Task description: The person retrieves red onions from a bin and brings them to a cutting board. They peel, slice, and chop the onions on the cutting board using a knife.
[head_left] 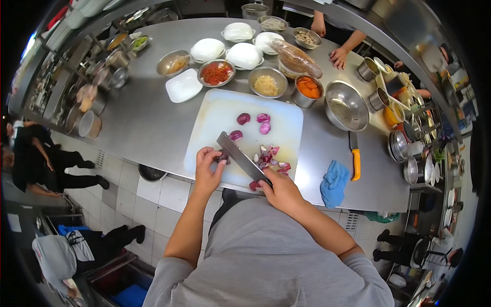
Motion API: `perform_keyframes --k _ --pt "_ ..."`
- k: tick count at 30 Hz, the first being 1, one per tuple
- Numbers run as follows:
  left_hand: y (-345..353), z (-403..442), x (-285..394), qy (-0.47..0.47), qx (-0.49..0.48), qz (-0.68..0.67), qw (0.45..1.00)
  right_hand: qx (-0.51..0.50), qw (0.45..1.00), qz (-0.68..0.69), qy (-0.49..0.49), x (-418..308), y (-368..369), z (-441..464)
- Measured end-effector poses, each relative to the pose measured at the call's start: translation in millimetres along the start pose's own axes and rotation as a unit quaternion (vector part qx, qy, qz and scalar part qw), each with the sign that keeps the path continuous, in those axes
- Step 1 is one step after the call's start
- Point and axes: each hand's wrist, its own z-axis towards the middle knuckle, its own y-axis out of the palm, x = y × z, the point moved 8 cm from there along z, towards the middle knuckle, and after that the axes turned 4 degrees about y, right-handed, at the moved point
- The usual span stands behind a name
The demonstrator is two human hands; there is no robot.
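Note:
My right hand [280,190] grips a broad-bladed kitchen knife [243,159], its blade angled up and left over the white cutting board [209,110]. The fingers of my left hand [207,169] are closed around a dark piece of red onion [223,157] just left of the blade. A peeled onion half [236,135] lies by the blade's tip, partly hidden. Farther up the board sit another red onion half [243,118] and two pinkish pieces, one being an onion piece [264,117]. Onion skins and scraps [268,156] lie in a heap right of the knife.
Behind the board stand bowls of shredded red food [216,73], chopped pale food [266,85] and sliced carrots [308,87]. To the right are a large steel bowl [347,105], a yellow-handled knife [356,162] and a blue cloth [334,184]. Another person's hand [338,58] rests across the table.

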Motion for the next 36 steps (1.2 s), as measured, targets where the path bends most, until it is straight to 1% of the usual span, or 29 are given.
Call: perform_keyframes --k 1,2,4,5,7,11,13,14,16,17,19,22,25,29,31,32,34,35,36 --pt "-3 -1 0 0.025 0.019 0.047 0.998 0.0 1.0 -0.018 -0.007 -3 2 0" --pt "-3 -2 -5 0.021 0.023 0.049 0.998 -0.005 1.0 -0.019 -0.01 -5 3 -1" --pt "-2 -4 -10 0.022 0.032 0.033 0.999 0.019 0.997 -0.071 -0.028 -12 0 -4" --pt "-3 -4 -12 0.018 0.033 0.033 0.999 0.016 0.997 -0.072 -0.027 -15 -1 -5" --pt "-2 -4 -11 0.032 0.022 0.052 0.998 0.003 0.99 -0.139 -0.017 -22 -4 -8" --pt "-5 -2 -5 0.047 0.03 0.066 0.996 -0.015 0.985 -0.17 -0.035 -35 -7 -9" --pt "-4 -2 -1 0.077 0.018 0.093 0.993 -0.076 0.982 -0.171 0.001 -27 1 -5" --pt "-4 -2 -3 0.072 0.018 0.09 0.993 -0.08 0.982 -0.174 0.004 -28 1 -2" --pt "-6 -2 -4 0.065 0.014 0.09 0.994 -0.126 0.972 -0.195 0.04 -28 3 3" --pt "-7 -1 -4 0.061 0.014 0.088 0.994 -0.129 0.971 -0.196 0.042 -31 4 6" --pt "-7 1 3 0.095 0.025 0.1 0.99 -0.143 0.97 -0.191 0.046 -35 6 11" --pt "-10 1 1 0.088 0.044 0.1 0.99 -0.175 0.965 -0.181 0.069 -30 17 19" --pt "-12 2 -1 0.07 0.047 0.075 0.994 -0.171 0.966 -0.183 0.063 -36 16 22" --pt "-14 3 -6 0.072 0.057 0.088 0.992 -0.15 0.973 -0.172 0.038 -33 37 34" --pt "-15 1 -18 0.019 0.068 0.03 0.997 -0.125 0.98 -0.154 0.017 -32 52 48" --pt "-16 0 -15 0.019 0.068 0.03 0.997 -0.126 0.98 -0.154 0.017 -27 61 53" --pt "-10 0 9 0.12 0.027 0.104 0.987 -0.116 0.979 -0.165 0.014 -20 72 61" --pt "-9 2 11 0.127 0.028 0.105 0.986 -0.11 0.98 -0.164 0.013 -20 71 64" --pt "-10 1 7 0.102 0.037 0.092 0.99 -0.115 0.98 -0.164 0.014 -20 72 64"
